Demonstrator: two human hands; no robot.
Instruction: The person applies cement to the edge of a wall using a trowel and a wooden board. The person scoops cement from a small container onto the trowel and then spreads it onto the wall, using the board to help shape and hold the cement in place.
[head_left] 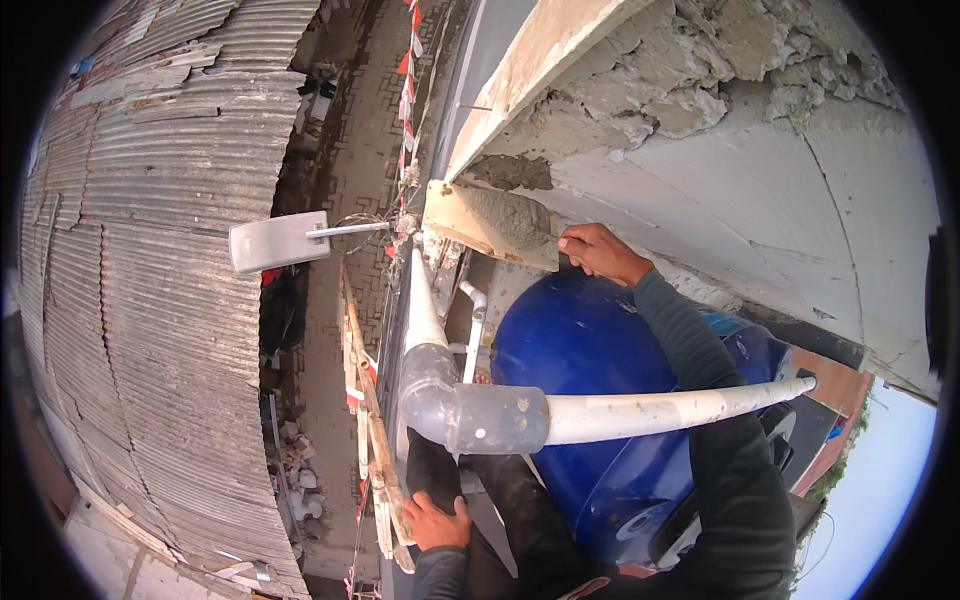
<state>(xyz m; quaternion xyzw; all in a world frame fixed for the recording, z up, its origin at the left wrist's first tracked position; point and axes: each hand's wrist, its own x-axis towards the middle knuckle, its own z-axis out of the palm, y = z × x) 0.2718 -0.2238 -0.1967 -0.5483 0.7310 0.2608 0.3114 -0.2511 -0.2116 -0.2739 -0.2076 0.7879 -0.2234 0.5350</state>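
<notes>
My right hand [603, 253] is closed, reaching across to the end of a pale board [452, 212] with wet grey mortar [515, 218] on it. Whatever its fingers grip at the board's edge is hidden. The board sits against the lower end of a rough wall edge. Low down, my left hand [437, 523] has its fingers apart and lies beside the end of a wooden pole [383, 455], touching it. Between my arms runs a white pipe [640, 412] with a grey elbow joint [430, 390]; my right forearm passes behind it.
A large blue tank [580, 345] stands below my right arm. The plastered wall [720, 190] carries rough mortar along its top. To the left, a lamp [280, 242] sticks out over a paved lane [350, 190], beside a corrugated roof [170, 290]. Red and white flags [407, 90] hang along the edge.
</notes>
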